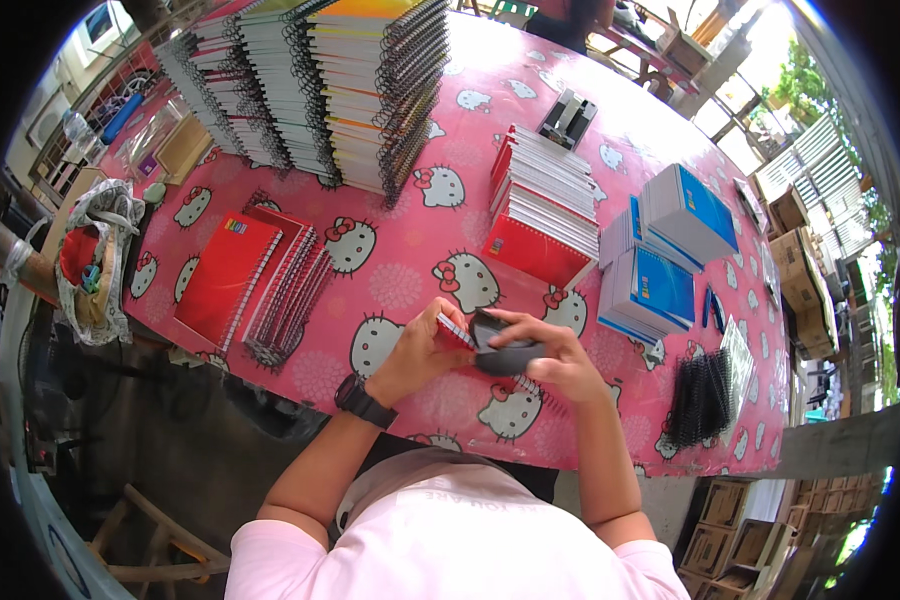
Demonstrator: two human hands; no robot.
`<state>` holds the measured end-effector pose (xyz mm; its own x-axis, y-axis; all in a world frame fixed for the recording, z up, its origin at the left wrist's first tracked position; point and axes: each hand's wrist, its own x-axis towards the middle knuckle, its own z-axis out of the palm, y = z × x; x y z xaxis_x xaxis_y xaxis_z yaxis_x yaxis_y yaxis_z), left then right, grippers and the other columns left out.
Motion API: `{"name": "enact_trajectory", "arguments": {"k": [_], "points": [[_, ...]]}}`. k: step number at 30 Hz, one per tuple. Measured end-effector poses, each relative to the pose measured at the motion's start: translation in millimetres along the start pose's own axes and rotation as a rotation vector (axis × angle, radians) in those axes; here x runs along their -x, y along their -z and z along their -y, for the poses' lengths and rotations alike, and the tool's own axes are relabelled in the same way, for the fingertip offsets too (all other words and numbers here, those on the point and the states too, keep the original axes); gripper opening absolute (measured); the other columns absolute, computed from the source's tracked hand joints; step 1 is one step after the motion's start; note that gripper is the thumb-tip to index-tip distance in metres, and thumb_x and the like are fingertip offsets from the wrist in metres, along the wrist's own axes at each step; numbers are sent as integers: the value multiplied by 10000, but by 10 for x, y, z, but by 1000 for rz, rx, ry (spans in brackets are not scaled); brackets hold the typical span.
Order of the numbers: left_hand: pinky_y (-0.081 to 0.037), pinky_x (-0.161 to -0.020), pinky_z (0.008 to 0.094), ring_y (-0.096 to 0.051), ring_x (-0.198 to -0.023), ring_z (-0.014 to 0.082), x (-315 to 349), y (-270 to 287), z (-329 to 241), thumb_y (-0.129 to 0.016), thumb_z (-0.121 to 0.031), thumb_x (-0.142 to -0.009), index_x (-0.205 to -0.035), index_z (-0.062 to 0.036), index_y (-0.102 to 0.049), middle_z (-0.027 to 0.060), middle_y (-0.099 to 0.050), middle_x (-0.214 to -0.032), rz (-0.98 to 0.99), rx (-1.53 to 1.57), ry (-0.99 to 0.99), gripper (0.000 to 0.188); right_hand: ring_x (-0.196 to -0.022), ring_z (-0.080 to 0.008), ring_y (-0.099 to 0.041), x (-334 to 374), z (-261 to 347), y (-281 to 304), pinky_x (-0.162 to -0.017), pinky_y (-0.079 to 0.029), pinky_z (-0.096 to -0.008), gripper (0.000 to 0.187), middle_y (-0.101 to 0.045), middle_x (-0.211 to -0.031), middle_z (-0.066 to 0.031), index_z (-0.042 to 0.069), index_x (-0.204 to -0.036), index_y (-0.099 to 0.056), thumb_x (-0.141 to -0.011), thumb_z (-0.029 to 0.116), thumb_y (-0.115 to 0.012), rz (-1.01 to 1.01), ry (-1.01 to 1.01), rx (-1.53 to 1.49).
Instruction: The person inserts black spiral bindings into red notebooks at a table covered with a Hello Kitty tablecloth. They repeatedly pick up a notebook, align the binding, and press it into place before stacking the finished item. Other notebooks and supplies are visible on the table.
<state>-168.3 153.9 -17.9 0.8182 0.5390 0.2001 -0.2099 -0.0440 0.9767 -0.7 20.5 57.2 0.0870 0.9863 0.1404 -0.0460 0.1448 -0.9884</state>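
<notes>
Near the table's front edge, my left hand (415,352) is closed on a thin red-covered notebook (454,332), seen almost edge-on. My right hand (562,356) wraps over a rounded black handheld tool (508,359), whose exact kind I cannot make out. The tool's left end meets the notebook's edge, and fingers hide part of the contact. Beyond my hands stands a row of red-covered notepads (540,225) with their white page edges up. Left of my left hand, red spiral notebooks (232,265) lie in an overlapping pile.
Tall stacks of spiral-bound notebooks (360,100) rise at the back left. Blue-covered pads (660,285) and black wire coils (700,400) sit to the right. A black and silver device (568,118) stands behind the red pads. A patterned bag (100,260) hangs by the left edge.
</notes>
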Motion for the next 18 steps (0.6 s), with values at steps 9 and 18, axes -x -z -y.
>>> {"name": "enact_trajectory", "arguments": {"k": [9,18], "points": [[-442,-772,235,-491,-854,64,-22,-71,-149,-782,-28,-730,-971,-96,-463,-16,-505,-927,10,-128,41,405,-975,-258,-570,-14,110,53,-895,-442,-375,550,-594,-1085,-115,53,-1145,-615,-719,352,-791,-221,153,1054],[-428,-759,208,-517,-852,66,-133,-252,-427,-677,-77,-862,-994,-49,-560,-10,-529,-893,-48,20,-58,179,-818,-228,-605,74,250,-279,-677,-500,-315,243,-582,-912,-103,16,-1016,-616,-800,76,-710,-390,112,773]]}}
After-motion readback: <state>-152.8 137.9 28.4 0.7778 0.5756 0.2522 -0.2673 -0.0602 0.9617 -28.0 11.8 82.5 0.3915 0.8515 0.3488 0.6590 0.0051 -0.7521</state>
